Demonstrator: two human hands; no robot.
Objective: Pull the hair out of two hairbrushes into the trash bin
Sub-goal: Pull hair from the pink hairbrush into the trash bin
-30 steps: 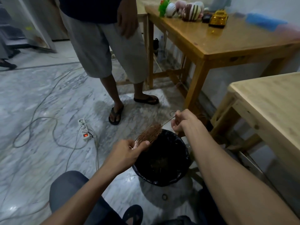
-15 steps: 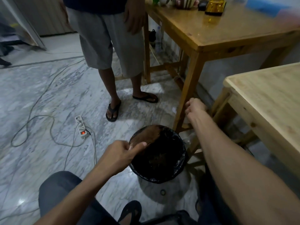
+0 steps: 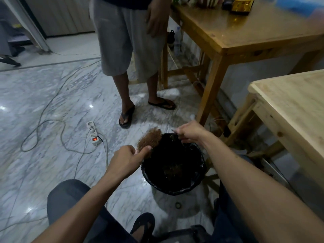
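While the left hand (image 3: 125, 159) grips the brown hairbrush (image 3: 149, 139) by its lower end, thumb laid along it and bristle head reaching past the fingertips over the near rim of the black-lined trash bin (image 3: 199, 179), the head view shows the right hand (image 3: 190, 131) curled above the far rim, seemingly pinching strands too fine to confirm. The pulling step on this brush looks under way. Next, those fingers probably need to let go over the bin's mouth, directly below them, then return to the bristles.

Trash bin (image 3: 175, 186) on the floor (image 3: 52, 106) between the knees, hairbrush (image 3: 149, 138) over its left rim, power strip (image 3: 93, 133) further left, counter (image 3: 254, 32) behind right.
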